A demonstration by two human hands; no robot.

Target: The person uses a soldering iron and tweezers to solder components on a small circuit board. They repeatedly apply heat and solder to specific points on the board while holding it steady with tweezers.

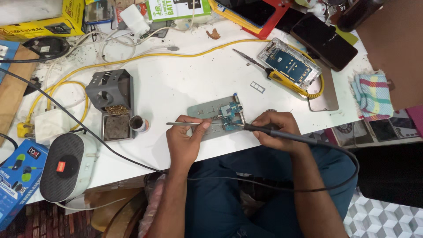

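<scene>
Circuit board (231,117): clamped on grey holder (200,112), table (176,88) near edge, between both hands. Left hand (185,139) closed on tweezers (187,124), lying left-right. Right hand (277,130) closed on soldering iron (273,131), tip at board; nearer.

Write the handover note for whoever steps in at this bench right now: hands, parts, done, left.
Left hand: pinching tweezers, tips pointing toward the circuit board.
Right hand: gripping the soldering iron, its tip at the board's lower edge.
The board sits clamped in the grey holder on the white table.
Iron stand with brass wool and a small flux pot sit to the left; the opened phone and a yellow screwdriver lie behind.
Done: phone opened, board mounted.
Left: the joint itself is too small to judge.
</scene>
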